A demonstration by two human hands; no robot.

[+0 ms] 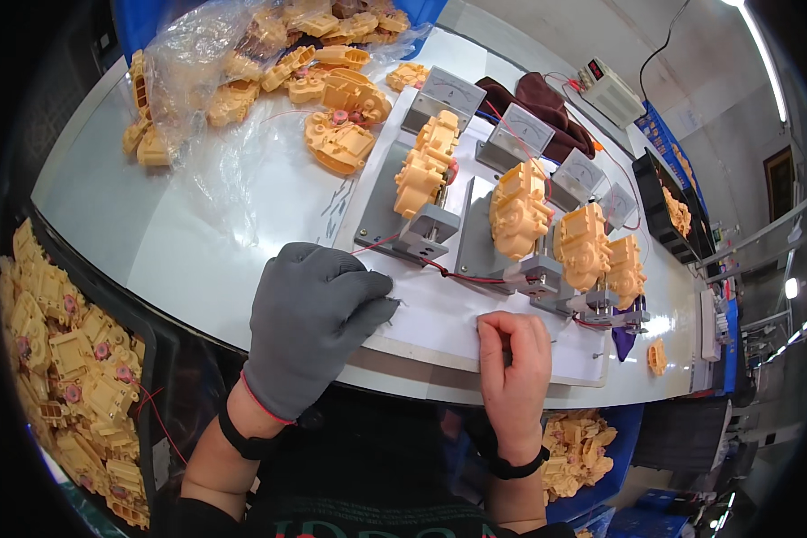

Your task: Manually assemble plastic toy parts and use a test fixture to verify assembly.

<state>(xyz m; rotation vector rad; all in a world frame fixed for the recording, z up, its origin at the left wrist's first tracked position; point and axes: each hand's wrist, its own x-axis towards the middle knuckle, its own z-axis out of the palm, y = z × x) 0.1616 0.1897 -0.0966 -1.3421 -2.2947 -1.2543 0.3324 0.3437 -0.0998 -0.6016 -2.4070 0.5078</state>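
Observation:
My left hand (309, 314), in a grey glove, is pinched over the near edge of a white board (421, 345). Small dark slivers poke out at its fingertips, too small to name. My bare right hand (516, 368) is curled with thumb and forefinger together at the same edge; anything between them is hidden. Beyond my hands, tan plastic gear housings (518, 211) sit upright on grey test fixtures (429, 231) in a row. Each fixture has a dial meter (448, 94) behind it. Red and black wires (475, 278) run along the front.
Loose tan housings (341, 139) and a clear plastic bag (202, 117) lie at the far left. A black bin (152, 359) full of housings stands at lower left, a blue bin (619, 457) at lower right. A power supply (610, 90) and black tray (659, 202) are farther back.

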